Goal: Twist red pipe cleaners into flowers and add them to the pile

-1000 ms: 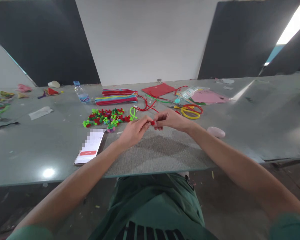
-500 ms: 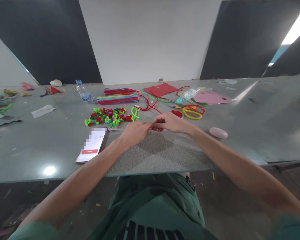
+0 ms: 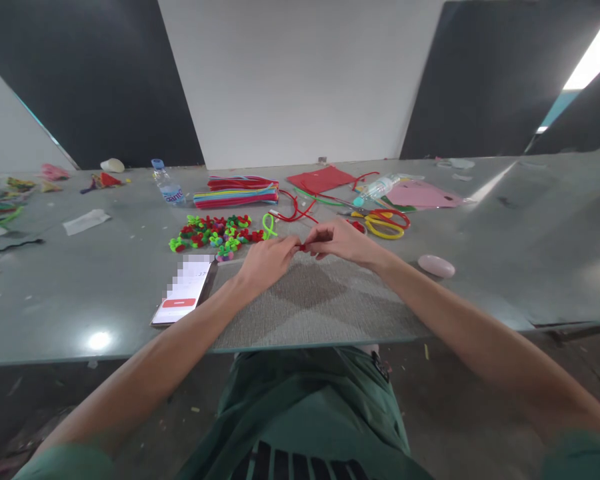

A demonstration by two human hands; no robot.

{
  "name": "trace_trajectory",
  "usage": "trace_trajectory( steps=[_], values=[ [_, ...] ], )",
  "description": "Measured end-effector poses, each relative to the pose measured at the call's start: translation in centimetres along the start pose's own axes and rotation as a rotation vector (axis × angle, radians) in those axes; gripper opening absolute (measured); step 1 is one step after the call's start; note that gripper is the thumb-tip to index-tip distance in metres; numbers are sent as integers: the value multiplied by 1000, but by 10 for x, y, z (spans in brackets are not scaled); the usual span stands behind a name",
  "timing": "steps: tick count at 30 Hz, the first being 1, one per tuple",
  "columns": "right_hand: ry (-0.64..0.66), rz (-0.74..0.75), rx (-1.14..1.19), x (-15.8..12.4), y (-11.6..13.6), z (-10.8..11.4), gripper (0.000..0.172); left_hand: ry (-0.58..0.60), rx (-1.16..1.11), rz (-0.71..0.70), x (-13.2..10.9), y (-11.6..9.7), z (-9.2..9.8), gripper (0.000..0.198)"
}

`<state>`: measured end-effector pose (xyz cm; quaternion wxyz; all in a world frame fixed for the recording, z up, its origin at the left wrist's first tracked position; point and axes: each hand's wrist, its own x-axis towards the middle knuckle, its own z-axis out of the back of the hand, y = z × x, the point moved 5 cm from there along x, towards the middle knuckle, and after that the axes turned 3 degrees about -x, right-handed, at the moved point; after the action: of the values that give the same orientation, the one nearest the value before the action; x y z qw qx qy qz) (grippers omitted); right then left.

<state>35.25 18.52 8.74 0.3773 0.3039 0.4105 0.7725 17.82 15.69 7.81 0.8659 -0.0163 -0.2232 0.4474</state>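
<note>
My left hand (image 3: 267, 260) and my right hand (image 3: 341, 241) meet fingertip to fingertip above a grey mat (image 3: 320, 307) on the table. Both pinch a small red pipe-cleaner piece (image 3: 303, 247) between them, fingers closed on it. Just beyond my left hand lies a heap of small curled red, green and yellow pipe-cleaner pieces (image 3: 215, 233), with a green loop (image 3: 268, 225) beside it. Behind my right hand lie yellow and red scissors (image 3: 383, 223) and loose red pipe cleaners (image 3: 295, 210).
A phone (image 3: 183, 301) lies left of the mat. Farther back are a bundle of coloured pipe cleaners (image 3: 236, 193), a water bottle (image 3: 164, 183), red felt (image 3: 320, 179), pink paper (image 3: 420, 195) and a glue bottle (image 3: 375, 189). A pink oval object (image 3: 436, 266) sits to the right.
Both hands stayed together on the red piece; they dipped toward the mat half a second ago and have lifted slightly, fingers shifting round the piece.
</note>
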Motion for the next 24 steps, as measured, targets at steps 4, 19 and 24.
trace_trajectory(
  steps=[4, 19, 24],
  values=[
    [-42, 60, -27, 1, 3, 1, 14, -34, -55, 1, -1, -1, 3, 23],
    [-173, 397, -524, -9, 22, 1, 9, -79, -273, -33, 1, 1, 7, 23],
    [-151, 485, -691, -12, 25, -1, 10, -55, -288, -49, 1, 1, 6, 24]
  ],
)
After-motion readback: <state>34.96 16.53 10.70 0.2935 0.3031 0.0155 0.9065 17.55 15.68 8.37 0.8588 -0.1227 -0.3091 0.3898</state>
